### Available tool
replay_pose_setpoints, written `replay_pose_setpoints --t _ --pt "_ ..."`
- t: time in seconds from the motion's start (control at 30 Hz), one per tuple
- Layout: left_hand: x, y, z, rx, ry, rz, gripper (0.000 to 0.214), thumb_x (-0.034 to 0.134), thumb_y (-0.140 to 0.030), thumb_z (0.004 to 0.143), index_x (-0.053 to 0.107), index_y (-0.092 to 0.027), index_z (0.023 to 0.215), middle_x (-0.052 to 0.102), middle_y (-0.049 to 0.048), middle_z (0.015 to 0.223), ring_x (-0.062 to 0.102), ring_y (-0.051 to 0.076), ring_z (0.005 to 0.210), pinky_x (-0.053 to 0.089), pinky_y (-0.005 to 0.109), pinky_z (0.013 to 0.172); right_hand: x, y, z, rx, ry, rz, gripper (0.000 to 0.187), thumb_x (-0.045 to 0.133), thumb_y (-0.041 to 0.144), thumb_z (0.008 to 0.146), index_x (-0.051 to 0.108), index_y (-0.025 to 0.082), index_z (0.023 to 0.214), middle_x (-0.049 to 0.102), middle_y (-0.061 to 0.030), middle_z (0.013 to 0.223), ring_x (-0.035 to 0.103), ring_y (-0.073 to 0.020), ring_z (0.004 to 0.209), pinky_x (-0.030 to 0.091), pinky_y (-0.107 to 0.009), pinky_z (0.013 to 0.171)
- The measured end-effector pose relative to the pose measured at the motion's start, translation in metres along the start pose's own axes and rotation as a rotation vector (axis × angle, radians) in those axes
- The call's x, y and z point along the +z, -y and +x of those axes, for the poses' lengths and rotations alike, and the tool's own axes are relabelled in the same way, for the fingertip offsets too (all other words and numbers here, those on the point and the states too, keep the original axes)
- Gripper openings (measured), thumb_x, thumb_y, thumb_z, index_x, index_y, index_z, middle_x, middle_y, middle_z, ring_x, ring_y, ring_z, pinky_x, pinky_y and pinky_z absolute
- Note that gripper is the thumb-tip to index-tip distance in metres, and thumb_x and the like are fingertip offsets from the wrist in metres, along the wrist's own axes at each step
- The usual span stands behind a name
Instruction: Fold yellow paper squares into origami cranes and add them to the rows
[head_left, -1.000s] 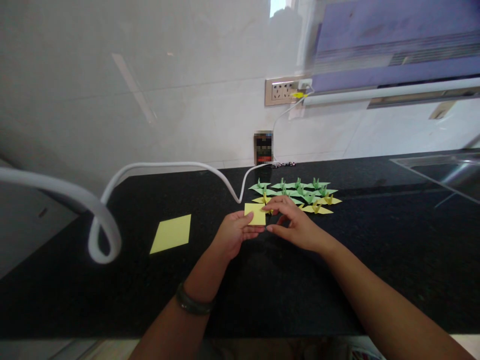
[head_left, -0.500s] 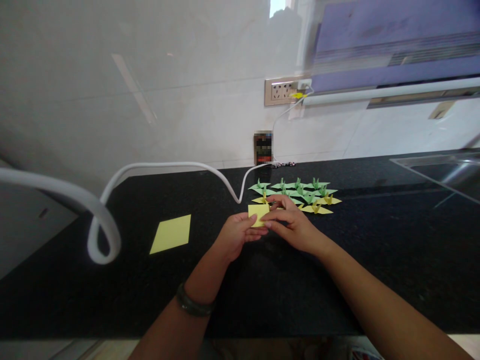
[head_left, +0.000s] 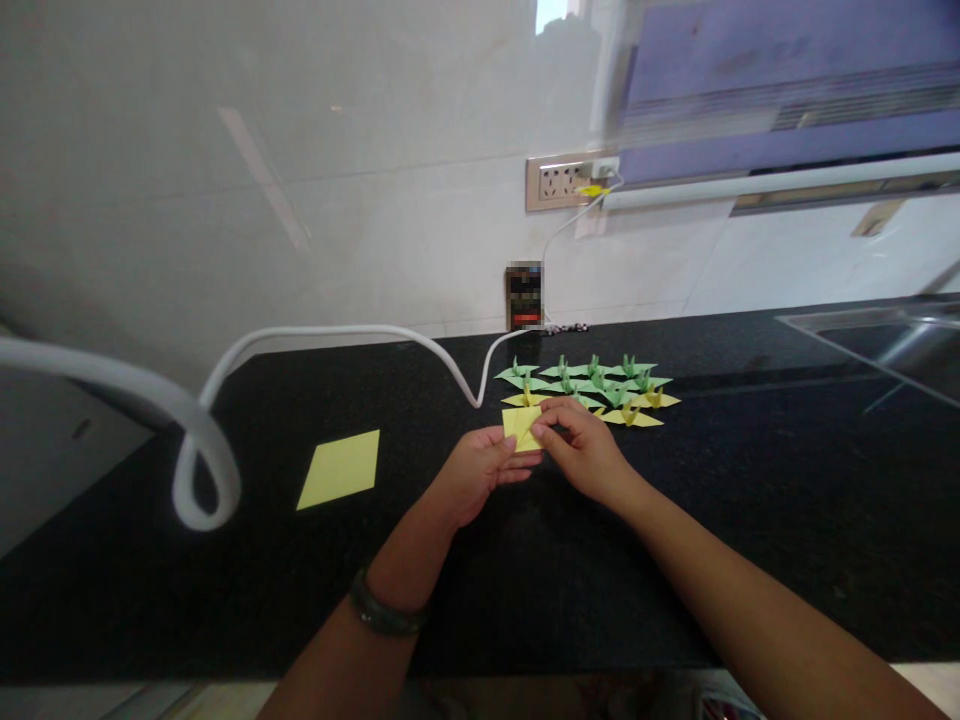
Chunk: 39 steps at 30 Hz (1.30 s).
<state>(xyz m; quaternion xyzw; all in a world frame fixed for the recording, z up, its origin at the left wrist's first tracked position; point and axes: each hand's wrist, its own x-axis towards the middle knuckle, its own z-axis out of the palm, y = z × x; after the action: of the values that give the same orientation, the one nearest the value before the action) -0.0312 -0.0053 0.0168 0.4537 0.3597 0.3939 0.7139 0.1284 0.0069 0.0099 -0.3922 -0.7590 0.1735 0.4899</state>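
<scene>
A small folded square of yellow paper (head_left: 520, 424) is held up between my two hands, above the dark countertop. My left hand (head_left: 480, 468) grips its lower left part, thumb on top and fingers underneath. At its right edge my right hand (head_left: 581, 443) pinches the paper between thumb and fingers. Creases show on the square's face. Just behind my hands, several green paper cranes (head_left: 598, 380) stand in rows, with several yellow paper cranes (head_left: 630, 415) nearer to me; my right hand hides some of them.
A flat yellow paper sheet (head_left: 341, 470) lies to the left on the black countertop (head_left: 225, 590). A thick white cable-like stand (head_left: 330, 329) loops across the left side. A small dark device (head_left: 524, 297) leans on the wall below a socket (head_left: 559, 182). The sink (head_left: 892, 335) is at far right.
My right fingers have closed in on the paper's right side, with the hand turned more knuckles-up. The paper's face now shows creases. My left hand keeps its hold.
</scene>
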Motion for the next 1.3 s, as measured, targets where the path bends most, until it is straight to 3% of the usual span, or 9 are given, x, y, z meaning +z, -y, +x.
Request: replay_pose_setpoints --t 0.4,0.7,0.87,1.03,1.17,1.3 --pt "0.005 0.002 0.001 0.021 -0.095 0.193 0.03 0.056 -0.027 0.072 0.056 -0.009 0.096 0.064 0.0101 0.088 0.06 0.015 0.078 0.046 0.023 0.066 0.003 0.001 -0.001 0.005 -0.007 -0.03 0.008 0.05 0.017 0.075 0.056 0.018 0.07 0.053 -0.0042 0.079 0.05 -0.0147 0.076 0.04 -0.028 0.069" --pt "0.004 0.003 0.001 0.019 -0.091 0.145 0.03 0.056 -0.029 0.072 0.058 -0.009 0.095 0.065 0.0107 0.085 0.061 0.016 0.077 0.045 0.024 0.065 0.004 -0.001 -0.001 0.083 -0.02 0.01 0.002 0.053 0.019 0.073 0.055 0.018 0.072 0.054 -0.0028 0.075 0.05 -0.014 0.071 0.041 -0.027 0.065" --pt "0.001 0.005 0.001 0.032 -0.037 0.102 0.033 0.054 -0.032 0.073 0.057 -0.011 0.099 0.064 0.0113 0.089 0.061 0.017 0.079 0.045 0.024 0.065 0.004 -0.004 -0.002 0.238 0.031 0.15 0.014 0.057 0.025 0.07 0.055 0.018 0.083 0.051 -0.001 0.072 0.049 -0.012 0.064 0.04 -0.024 0.056" --pt "0.003 0.004 0.001 0.027 -0.051 0.144 0.032 0.054 -0.032 0.073 0.057 -0.011 0.098 0.065 0.0113 0.088 0.061 0.017 0.078 0.045 0.024 0.063 0.005 -0.004 0.001 0.336 0.038 0.443 0.029 0.062 0.026 0.065 0.051 0.018 0.091 0.046 0.0029 0.067 0.046 -0.0087 0.058 0.041 -0.022 0.053" --pt "0.003 0.003 0.0 0.017 -0.03 0.23 0.032 0.053 -0.033 0.073 0.058 -0.011 0.096 0.065 0.0111 0.088 0.061 0.017 0.079 0.045 0.026 0.066 0.001 -0.002 0.002 0.487 0.125 0.542 0.035 0.061 0.034 0.066 0.05 0.017 0.095 0.046 0.0035 0.063 0.044 -0.0071 0.049 0.039 -0.02 0.044" --pt "0.0 0.003 0.0 0.014 -0.022 0.38 0.03 0.053 -0.033 0.073 0.06 -0.011 0.091 0.065 0.0092 0.084 0.06 0.016 0.075 0.044 0.025 0.064 -0.007 -0.002 0.002 0.494 0.339 0.414 0.025 0.055 0.038 0.07 0.055 0.013 0.072 0.049 0.0021 0.056 0.041 -0.0061 0.043 0.034 -0.019 0.038"
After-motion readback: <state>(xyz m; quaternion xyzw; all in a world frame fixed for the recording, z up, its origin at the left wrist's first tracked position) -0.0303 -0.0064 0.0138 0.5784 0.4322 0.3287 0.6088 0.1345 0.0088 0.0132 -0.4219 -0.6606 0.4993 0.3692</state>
